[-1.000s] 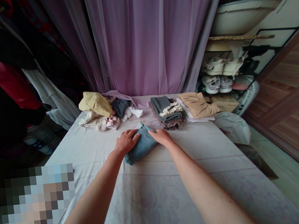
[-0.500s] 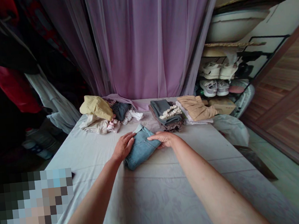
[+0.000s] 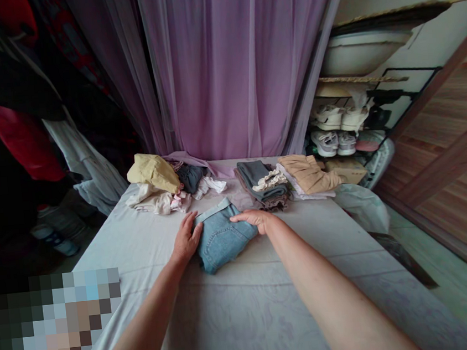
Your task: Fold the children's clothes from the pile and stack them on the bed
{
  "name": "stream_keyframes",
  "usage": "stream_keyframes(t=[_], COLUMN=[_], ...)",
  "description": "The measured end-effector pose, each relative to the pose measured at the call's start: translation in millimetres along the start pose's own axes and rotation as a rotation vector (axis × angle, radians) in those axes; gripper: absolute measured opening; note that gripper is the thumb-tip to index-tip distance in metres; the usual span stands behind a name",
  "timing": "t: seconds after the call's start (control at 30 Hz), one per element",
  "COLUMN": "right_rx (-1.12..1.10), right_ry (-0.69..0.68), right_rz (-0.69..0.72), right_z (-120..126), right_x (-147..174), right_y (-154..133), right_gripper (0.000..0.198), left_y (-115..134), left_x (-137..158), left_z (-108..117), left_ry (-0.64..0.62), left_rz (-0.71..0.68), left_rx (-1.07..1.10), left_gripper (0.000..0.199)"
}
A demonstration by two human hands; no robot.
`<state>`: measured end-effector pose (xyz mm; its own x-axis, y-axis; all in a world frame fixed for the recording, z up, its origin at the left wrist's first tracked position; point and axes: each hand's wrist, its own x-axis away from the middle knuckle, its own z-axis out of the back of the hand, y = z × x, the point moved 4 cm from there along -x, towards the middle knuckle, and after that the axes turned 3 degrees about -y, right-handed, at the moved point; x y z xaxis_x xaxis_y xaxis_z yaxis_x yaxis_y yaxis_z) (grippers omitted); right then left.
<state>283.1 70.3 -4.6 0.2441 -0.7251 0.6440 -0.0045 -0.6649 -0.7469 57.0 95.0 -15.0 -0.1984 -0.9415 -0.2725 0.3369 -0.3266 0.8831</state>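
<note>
Folded blue denim pants (image 3: 225,234) lie on the pale bedsheet (image 3: 249,329), with a lighter waistband at the far edge and pocket stitching facing up. My right hand (image 3: 252,219) pinches their right side, the thumb on top and the other fingers mostly hidden underneath. Along the left edge, my left hand (image 3: 187,238) rests against the denim, fingers stretched out and thumb apart. Just beyond the pants is a stack of folded dark clothes (image 3: 254,175) with a cream ruffled piece (image 3: 269,179) on it.
Loose clothes with a yellow piece (image 3: 153,172) on top sit at the far left. Tan folded shorts (image 3: 306,173) lie far right. A purple curtain (image 3: 214,71) hangs behind. Shoes (image 3: 334,142) and a white basin (image 3: 365,52) occupy a rack. A blurred patch covers the lower left.
The denim pants have turned and spread wider, showing more waistband and pocket. My left hand has slid from on top of them to their left edge; my right hand keeps its pinch.
</note>
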Motion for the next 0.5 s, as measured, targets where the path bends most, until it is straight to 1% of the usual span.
stream_keyframes(t=[0.13,0.23,0.3,0.37,0.43,0.5], right_rx=[-0.052,-0.077,-0.093,-0.107,-0.12,-0.121], right_ry=[0.03,0.08,0.131,0.197,0.275,0.382], right_rz=[0.059,0.134,0.205,0.286,0.375,0.482], right_z=[-5,-6,-2,7,22,42], right_x=[11,20,25,26,23,19], right_y=[-1,-19,-39,-66,-97,-129], right_gripper=[0.011,0.009,0.008,0.01,0.015,0.022], left_y=[-14,-17,-18,-19,-20,-22], left_x=[11,17,18,18,19,19], left_z=[11,16,16,15,14,13], left_ry=[0.113,0.222,0.24,0.23,0.221,0.211], left_rz=[0.125,0.18,0.201,0.196,0.188,0.193], left_rx=[0.136,0.292,0.372,0.406,0.422,0.44], left_gripper=[0.052,0.052,0.053,0.054,0.057,0.06])
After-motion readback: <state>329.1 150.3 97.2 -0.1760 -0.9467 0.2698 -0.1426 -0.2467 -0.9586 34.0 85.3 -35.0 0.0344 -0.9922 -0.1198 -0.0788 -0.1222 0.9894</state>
